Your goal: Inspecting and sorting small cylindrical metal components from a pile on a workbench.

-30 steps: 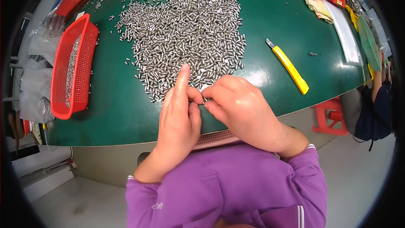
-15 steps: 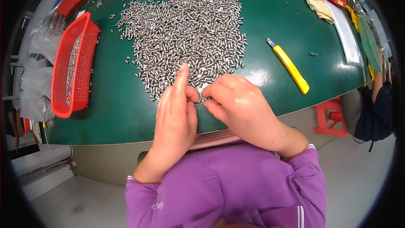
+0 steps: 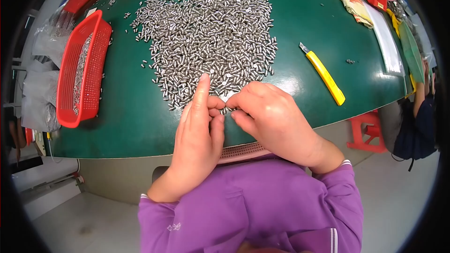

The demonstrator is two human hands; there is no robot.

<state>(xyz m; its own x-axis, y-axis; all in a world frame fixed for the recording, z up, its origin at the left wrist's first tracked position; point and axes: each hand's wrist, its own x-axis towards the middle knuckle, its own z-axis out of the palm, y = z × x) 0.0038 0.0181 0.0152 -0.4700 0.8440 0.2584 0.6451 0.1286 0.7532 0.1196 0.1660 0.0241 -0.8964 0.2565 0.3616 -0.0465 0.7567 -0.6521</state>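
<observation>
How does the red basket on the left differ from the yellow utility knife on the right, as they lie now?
The red basket is a large open mesh tray holding small metal pieces; the yellow utility knife is a slim solid bar with a short blade tip showing. The basket lies at the table's left edge, far from both hands; the knife lies nearer the right hand. Both rest untouched on the green table, beside the pile of metal pins.

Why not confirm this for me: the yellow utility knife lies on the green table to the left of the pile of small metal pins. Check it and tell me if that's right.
Not right. In the head view the yellow utility knife lies on the green table to the right of the pile of small metal pins, not the left.
</observation>
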